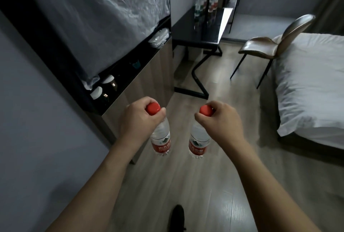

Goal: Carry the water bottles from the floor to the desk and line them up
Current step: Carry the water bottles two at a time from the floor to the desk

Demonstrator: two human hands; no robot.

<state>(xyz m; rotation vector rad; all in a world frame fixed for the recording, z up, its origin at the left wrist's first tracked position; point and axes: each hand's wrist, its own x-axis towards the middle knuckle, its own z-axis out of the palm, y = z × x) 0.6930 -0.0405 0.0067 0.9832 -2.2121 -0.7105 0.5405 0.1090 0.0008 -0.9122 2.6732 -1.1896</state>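
Observation:
My left hand [137, 118] grips a clear water bottle [161, 138] by its neck, just under the red cap. My right hand [221, 120] holds a second bottle [199, 140] the same way. Both bottles have red labels and hang upright above the wooden floor, side by side. Ahead stands the black desk [188, 32], some way off. Several bottles [205, 3] stand in a group at its far end, next to a mirror that reflects them.
A long low cabinet [147, 75] with cups and a covered screen runs along the left wall. A brown chair [270, 45] and a white bed [312, 86] are on the right. Open wooden floor [186, 185] lies between. My dark shoe [177, 217] shows at the bottom.

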